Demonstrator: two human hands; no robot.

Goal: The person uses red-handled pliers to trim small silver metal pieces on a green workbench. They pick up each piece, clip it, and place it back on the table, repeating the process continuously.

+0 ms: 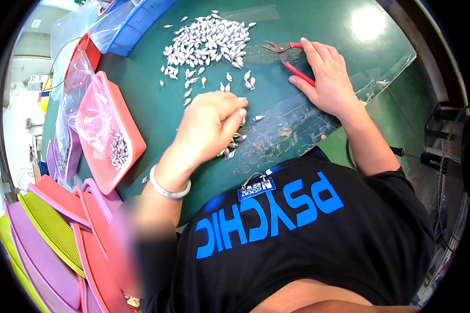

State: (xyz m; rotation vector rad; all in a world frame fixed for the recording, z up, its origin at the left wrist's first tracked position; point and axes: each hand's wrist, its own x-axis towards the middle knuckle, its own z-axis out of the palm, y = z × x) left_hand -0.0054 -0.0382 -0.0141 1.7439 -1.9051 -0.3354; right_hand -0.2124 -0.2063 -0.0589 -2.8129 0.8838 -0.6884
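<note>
My right hand [326,75] holds red-handled cutting pliers [282,48], fingers on one handle and thumb by the other; the jaws stand apart and point left. My left hand [210,121] is curled over the table, thumb and fingers drawn close together; what they hold, if anything, is hidden. Small silver teardrop-shaped sinkers with end loops surround it. The main heap of sinkers [211,39] lies at the far side, a few loose sinkers [249,80] are between the hands, and a smaller group of sinkers [230,151] is partly covered by my left hand.
A pink basket [133,125] with a plastic bag and more sinkers stands at the left, near a blue crate [136,28]. Stacked coloured baskets [52,229] fill the lower left. Clear tape [292,130] and scraps cover the green table's [318,21] near edge.
</note>
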